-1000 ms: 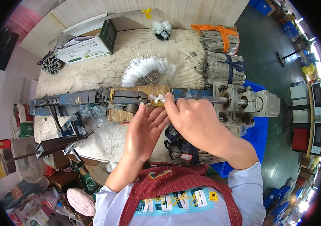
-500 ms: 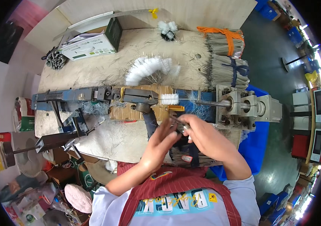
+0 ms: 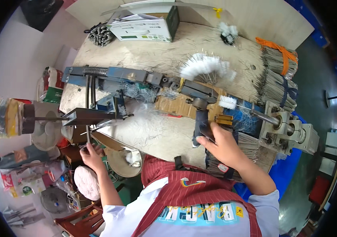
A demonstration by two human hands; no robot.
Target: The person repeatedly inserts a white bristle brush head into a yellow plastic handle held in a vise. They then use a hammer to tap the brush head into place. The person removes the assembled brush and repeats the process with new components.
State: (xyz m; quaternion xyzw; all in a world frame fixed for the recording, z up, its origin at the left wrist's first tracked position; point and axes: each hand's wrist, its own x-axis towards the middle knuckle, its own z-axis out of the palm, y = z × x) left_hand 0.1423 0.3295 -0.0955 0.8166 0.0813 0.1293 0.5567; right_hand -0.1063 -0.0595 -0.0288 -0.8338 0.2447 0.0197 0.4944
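Note:
Down at the left, my left hand (image 3: 92, 157) is closed round the lower end of a thin metal lever (image 3: 88, 134) hanging from the bench machine. My right hand (image 3: 225, 148) is closed at the black-wrapped handle (image 3: 201, 122) that sticks out below the steel clamp (image 3: 200, 91); its fingers partly cover a dark piece there. To the right of the clamp, a white bristle brush (image 3: 227, 102) sits on a wire in line with the metal spindle (image 3: 269, 117). Behind lies a fan of white brushes (image 3: 204, 68) with wire stems.
Bundles of wires (image 3: 277, 85), tied with orange and dark strips, lie at the right. A white-and-green carton (image 3: 140, 29) stands at the back. A dark metal trough (image 3: 91, 117) juts out at the left. Loose bristles litter the bench (image 3: 160, 136); a round bin (image 3: 123, 164) stands below.
My hands were together in front of the clamp. The left has moved far left to the lever, and the right has come to the black-wrapped handle. The whole view has swung left.

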